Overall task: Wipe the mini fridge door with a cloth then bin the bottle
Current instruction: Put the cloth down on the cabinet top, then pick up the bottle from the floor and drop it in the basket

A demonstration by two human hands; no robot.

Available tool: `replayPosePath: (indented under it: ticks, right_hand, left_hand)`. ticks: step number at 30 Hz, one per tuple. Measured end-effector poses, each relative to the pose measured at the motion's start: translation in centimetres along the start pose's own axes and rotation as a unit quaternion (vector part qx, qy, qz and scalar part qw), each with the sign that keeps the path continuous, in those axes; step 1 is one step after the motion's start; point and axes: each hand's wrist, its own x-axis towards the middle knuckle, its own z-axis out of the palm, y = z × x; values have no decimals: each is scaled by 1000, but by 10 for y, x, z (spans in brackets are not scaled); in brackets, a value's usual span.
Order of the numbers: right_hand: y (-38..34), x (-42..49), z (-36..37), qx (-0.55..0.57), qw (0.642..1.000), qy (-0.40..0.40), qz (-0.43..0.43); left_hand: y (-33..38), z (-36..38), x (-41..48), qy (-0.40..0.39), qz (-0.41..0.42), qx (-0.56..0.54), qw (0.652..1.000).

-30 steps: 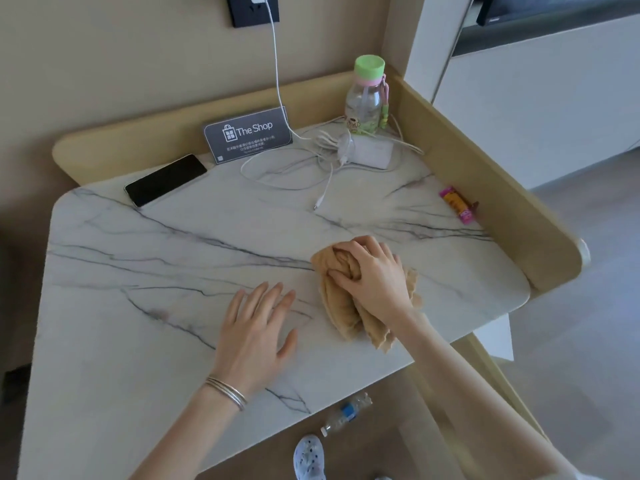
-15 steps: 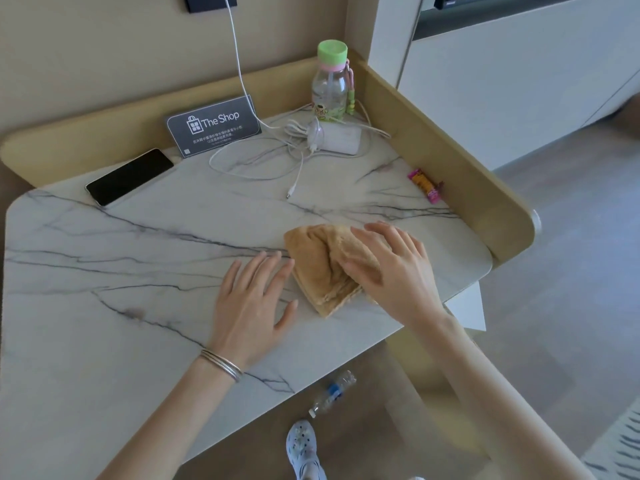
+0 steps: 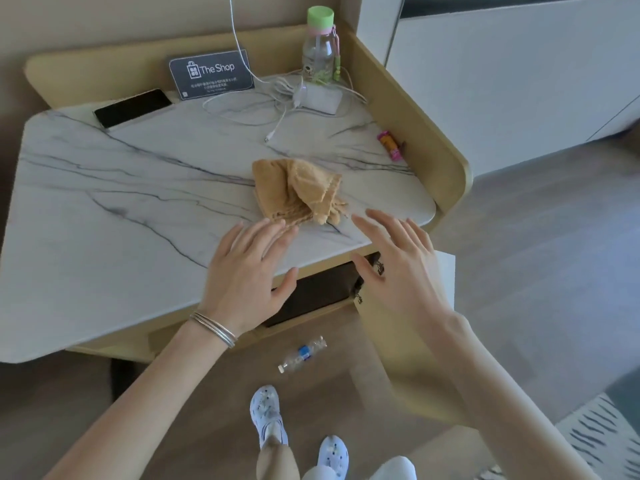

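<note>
A crumpled tan cloth [image 3: 298, 192] lies on the marble tabletop [image 3: 121, 209] near its front right corner, with no hand on it. My left hand [image 3: 247, 271] hovers flat over the table's front edge, fingers spread, its fingertips just short of the cloth. My right hand [image 3: 398, 265] is open past the table's edge, to the right of the cloth. An empty clear plastic bottle [image 3: 302, 354] with a blue label lies on its side on the wooden floor below the table. A dark opening [image 3: 311, 292] shows under the tabletop between my hands.
At the back of the table stand a green-lidded water bottle [image 3: 319, 43], a "The Shop" sign [image 3: 211, 74], a black phone [image 3: 133, 107], a white charger with tangled cables [image 3: 318, 98] and a small pink tube [image 3: 389, 144]. A raised wooden rim [image 3: 426, 133] borders the table. My shoes [image 3: 266, 414] are below.
My right hand has let go of the cloth and drawn back off the table. My left hand has slid back to the front edge. The view has pulled back and down.
</note>
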Motion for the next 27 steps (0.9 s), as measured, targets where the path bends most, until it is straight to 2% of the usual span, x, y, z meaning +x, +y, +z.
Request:
replayPosePath:
  ticks: [6, 11, 17, 27]
  right_hand:
    - [2, -45, 2, 8, 1000, 11, 7]
    - [13, -90, 53, 21, 1000, 15, 15]
    - [46, -162, 155, 28, 999, -14, 23]
    - [135, -255, 378, 44, 995, -82, 20]
  left_hand:
    - [26, 10, -35, 10, 6, -8, 1000]
    - [23, 64, -65, 11, 17, -21, 1000]
    - [14, 180, -114, -28, 21, -23, 999]
    - [-8, 421, -166, -121, 4, -11, 993]
